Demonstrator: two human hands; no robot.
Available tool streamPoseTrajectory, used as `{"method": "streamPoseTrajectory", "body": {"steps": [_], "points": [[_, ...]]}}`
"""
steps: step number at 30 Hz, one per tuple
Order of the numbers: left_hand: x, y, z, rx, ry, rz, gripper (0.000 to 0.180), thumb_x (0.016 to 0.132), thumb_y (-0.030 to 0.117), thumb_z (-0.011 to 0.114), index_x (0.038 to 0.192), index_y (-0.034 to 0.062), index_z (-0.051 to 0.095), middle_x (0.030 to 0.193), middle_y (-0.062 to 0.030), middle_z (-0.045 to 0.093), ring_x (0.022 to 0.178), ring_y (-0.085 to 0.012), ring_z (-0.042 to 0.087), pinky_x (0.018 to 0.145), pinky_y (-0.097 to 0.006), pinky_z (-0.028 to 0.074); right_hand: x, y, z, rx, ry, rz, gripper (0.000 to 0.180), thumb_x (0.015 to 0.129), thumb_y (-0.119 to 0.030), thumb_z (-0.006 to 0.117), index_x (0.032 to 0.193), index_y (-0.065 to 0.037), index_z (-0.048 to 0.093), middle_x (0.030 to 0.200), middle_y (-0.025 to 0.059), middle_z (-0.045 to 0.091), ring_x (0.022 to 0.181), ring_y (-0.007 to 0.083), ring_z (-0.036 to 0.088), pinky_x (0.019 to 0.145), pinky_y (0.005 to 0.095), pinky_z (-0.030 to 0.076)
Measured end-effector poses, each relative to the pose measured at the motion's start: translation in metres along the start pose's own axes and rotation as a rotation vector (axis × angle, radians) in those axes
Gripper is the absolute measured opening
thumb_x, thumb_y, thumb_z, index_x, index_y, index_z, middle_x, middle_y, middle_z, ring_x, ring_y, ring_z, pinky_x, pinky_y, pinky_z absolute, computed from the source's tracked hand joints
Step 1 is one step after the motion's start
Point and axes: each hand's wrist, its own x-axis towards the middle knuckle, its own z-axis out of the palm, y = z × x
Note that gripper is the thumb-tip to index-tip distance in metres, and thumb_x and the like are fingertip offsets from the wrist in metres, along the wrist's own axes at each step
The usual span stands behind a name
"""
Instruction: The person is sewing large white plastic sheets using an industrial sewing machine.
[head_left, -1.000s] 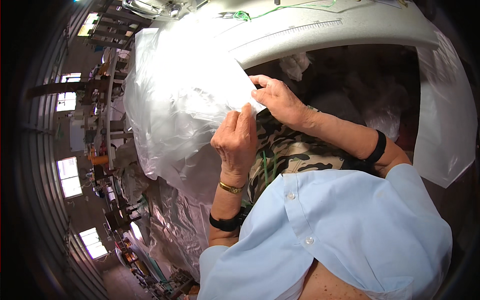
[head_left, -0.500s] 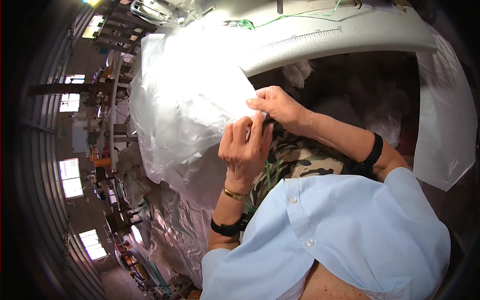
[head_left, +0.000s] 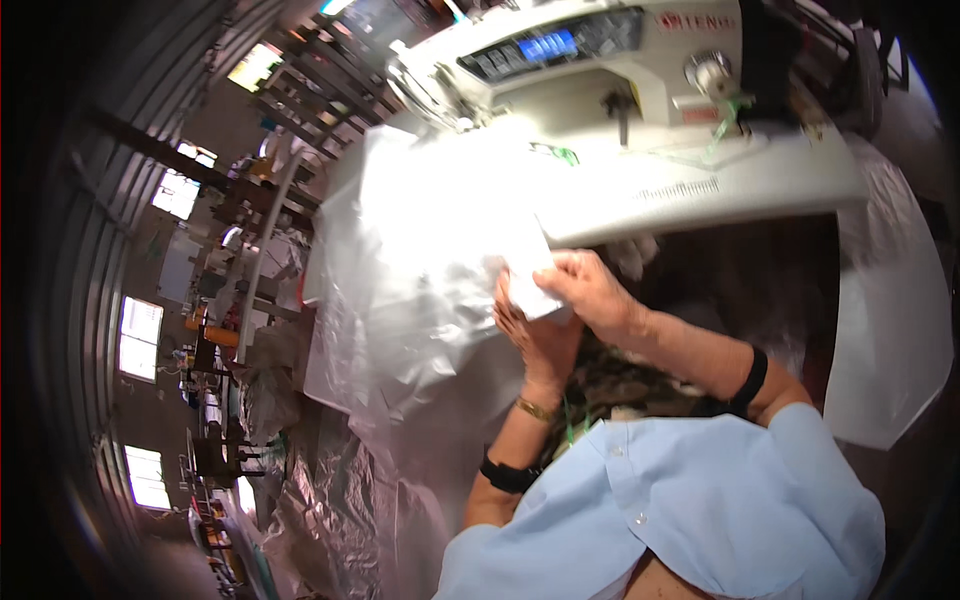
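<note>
While both hands meet at the table's front edge, the right hand pinches a small white piece against the clear plastic sheet, fingers closed on it. Left hand sits just beneath, curled under the same spot, backing the sheet. That sheet drapes off the sewing machine bed toward the lap. Looks like aligning before stitching; next calls for sliding the matched edges flat toward the needle.
</note>
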Motion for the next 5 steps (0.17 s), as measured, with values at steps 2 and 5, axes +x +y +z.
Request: {"method": "streamPoseTrajectory", "body": {"steps": [2,5], "points": [[-0.003,0.006,0.001,-0.024,0.006,-0.039,0.097,0.072,0.029,0.081,0.145,-0.0022,0.024,0.141,-0.0203,0.039,0.129,-0.0389,0.039,0.107,-0.05,0.029,-0.002,-0.005,0.01,0.168,-0.015,0.023,0.029,0.099,-0.022,0.057,0.103,0.005,0.067,0.092,0.0027,0.069,0.083,0.0048,0.059,0.077,0.0231,0.05],[-0.003,-0.011,0.011,-0.228,0.008,-0.323,0.1,0.075,0.034,0.079,0.149,0.0014,0.021,0.148,-0.0203,0.032,0.136,-0.0376,0.032,0.109,-0.054,0.024,-0.002,-0.015,0.034,0.259,0.01,-0.012,0.03,0.099,-0.021,0.053,0.098,0.005,0.068,0.083,0.0041,0.068,0.077,0.0061,0.059,0.072,0.0233,0.05]]}}
